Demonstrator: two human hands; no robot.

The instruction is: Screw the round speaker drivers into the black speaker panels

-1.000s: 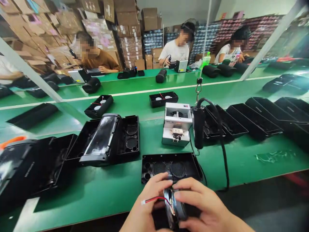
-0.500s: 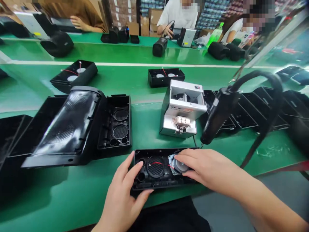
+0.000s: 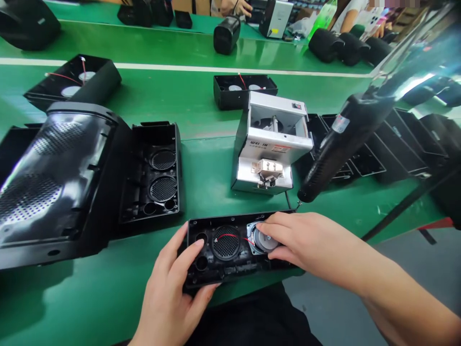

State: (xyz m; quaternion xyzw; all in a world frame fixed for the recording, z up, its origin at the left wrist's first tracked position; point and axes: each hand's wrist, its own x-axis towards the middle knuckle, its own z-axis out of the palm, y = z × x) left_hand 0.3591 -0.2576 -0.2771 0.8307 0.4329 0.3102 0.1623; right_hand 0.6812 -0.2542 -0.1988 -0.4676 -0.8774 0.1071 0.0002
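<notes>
Far left of the frame there's a big glossy perforated grille cover (image 3: pixel 46 178) lying on the green counter (image 3: pixel 108 288), propped over an open black housing (image 3: pixel 153 175) with two round mesh openings. Up in the upper left sits a black tray (image 3: pixel 74 81) with a couple of round parts and a red wire in it.

Bottom centre is the main bit: a black speaker shell (image 3: pixel 230 250) lying flat at the near edge of the counter. The left hand (image 3: pixel 173 283) is spread over its left end, thumb along the near edge and fingers on top, pinning it down rather than closed around it. A mesh opening shows in the middle of the shell with a thin red wire (image 3: pixel 230 236) running across it.

Just to the right, the right hand (image 3: pixel 302 240) has its fingers curled around a small round speaker driver (image 3: pixel 262 239) sitting in the right-hand opening of the shell.

Behind that stands a white-and-silver box machine (image 3: pixel 270 144), and at the right a black electric screwdriver (image 3: pixel 334 149) hangs tilted, tip just above the right hand. Rows of black trays (image 3: pixel 396 154) fill the far right.
</notes>
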